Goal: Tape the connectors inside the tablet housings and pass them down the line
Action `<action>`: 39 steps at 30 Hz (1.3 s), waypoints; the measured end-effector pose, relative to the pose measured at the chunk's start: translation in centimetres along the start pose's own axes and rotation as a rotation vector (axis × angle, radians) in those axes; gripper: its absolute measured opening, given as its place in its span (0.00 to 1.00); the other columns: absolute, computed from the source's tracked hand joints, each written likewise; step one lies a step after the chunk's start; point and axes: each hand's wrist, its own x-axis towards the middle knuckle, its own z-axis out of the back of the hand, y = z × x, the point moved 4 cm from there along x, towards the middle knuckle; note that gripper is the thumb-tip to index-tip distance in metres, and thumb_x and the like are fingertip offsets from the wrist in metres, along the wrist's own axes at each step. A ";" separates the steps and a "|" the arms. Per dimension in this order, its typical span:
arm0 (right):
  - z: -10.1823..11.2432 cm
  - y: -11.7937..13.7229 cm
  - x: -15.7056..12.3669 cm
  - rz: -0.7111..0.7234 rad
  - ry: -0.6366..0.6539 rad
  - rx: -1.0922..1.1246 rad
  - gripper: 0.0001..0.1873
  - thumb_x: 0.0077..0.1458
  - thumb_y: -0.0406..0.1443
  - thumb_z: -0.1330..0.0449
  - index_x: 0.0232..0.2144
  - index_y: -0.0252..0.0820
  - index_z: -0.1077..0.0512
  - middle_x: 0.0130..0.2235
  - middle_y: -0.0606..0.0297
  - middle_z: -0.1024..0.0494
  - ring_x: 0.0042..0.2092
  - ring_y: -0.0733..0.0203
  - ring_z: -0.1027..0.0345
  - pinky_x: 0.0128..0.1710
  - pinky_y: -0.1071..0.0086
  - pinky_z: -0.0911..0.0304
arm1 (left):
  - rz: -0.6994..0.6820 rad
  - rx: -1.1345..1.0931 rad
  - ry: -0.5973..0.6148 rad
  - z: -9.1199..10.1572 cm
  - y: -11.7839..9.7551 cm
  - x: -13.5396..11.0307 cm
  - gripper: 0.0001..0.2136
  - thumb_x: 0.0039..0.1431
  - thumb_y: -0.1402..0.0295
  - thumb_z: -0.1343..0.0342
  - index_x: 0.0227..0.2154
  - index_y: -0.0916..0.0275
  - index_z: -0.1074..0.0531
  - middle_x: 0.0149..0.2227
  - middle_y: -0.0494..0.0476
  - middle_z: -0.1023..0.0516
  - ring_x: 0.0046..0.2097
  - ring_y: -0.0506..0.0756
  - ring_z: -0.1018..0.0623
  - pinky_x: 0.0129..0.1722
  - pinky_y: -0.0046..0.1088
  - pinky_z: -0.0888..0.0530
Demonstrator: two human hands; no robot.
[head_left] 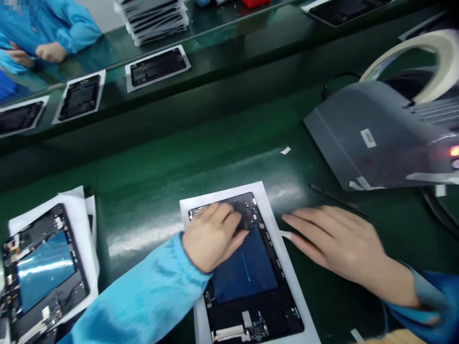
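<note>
Near the left edge of the green surface (150,200), a first opened tablet housing (43,282) lies on a pile of white sheets (86,229), with a shiny blue film over its middle. Behind it, on a second green bench (222,43), a co-worker's hands (50,51) rest at the far left. Three more housings (158,67) lie in a row on this bench, each one on a white sheet, and a stack of housings (154,19) stands near its far edge.

Near the front edge of the surface, in the middle, a second opened housing (247,282) lies on a white sheet (265,205). The person's left hand (211,234) rests on its upper part, with the fingers spread and a little bent, and no held thing can be seen. The right hand (340,243) is open and empty, lying low just beside the sheet's right edge. Thin black tweezers (337,198) lie on the surface beyond it, and a small white scrap (285,150) lies farther back. At the right side stands a grey tape dispenser (369,134), carrying a roll of pale tape (412,62).
</note>
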 end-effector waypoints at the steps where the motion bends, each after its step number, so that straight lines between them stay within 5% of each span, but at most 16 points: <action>1: -0.5 0.9 2.1 0.042 -0.010 -0.022 0.19 0.57 0.38 0.39 0.51 0.42 0.29 0.46 0.59 0.23 0.41 0.55 0.32 0.40 0.61 0.39 | 0.010 0.009 0.038 -0.7 -0.2 1.1 0.10 0.65 0.64 0.47 0.33 0.65 0.26 0.32 0.57 0.25 0.33 0.55 0.25 0.33 0.32 0.25; 5: -1.2 2.7 7.1 0.127 -0.090 -0.013 0.15 0.61 0.38 0.43 0.47 0.34 0.28 0.41 0.58 0.24 0.38 0.58 0.35 0.37 0.64 0.41 | -0.002 -0.024 0.131 -3.4 -0.3 2.6 0.08 0.64 0.65 0.45 0.36 0.65 0.26 0.35 0.58 0.25 0.37 0.57 0.25 0.37 0.34 0.25; 12: -2.5 3.5 5.8 0.101 0.020 0.027 0.21 0.64 0.43 0.48 0.51 0.36 0.28 0.43 0.56 0.24 0.39 0.56 0.37 0.40 0.62 0.45 | -0.022 -0.084 -0.031 -3.4 -1.0 -0.3 0.10 0.68 0.66 0.49 0.35 0.65 0.25 0.35 0.57 0.23 0.36 0.54 0.25 0.37 0.32 0.25; 21: -2.1 3.9 6.4 0.173 0.013 -0.007 0.21 0.62 0.40 0.46 0.50 0.29 0.29 0.42 0.55 0.25 0.38 0.55 0.36 0.38 0.60 0.42 | 0.042 -0.039 0.001 -4.5 -1.8 0.0 0.10 0.66 0.70 0.48 0.30 0.66 0.26 0.30 0.56 0.26 0.33 0.55 0.25 0.35 0.32 0.24; 39: -2.2 1.6 8.7 0.261 0.054 0.123 0.17 0.65 0.42 0.50 0.46 0.36 0.29 0.40 0.57 0.26 0.37 0.60 0.31 0.34 0.66 0.35 | 0.005 -0.011 -0.034 -4.7 -1.6 0.1 0.09 0.65 0.76 0.49 0.30 0.64 0.27 0.29 0.55 0.26 0.32 0.54 0.27 0.34 0.31 0.27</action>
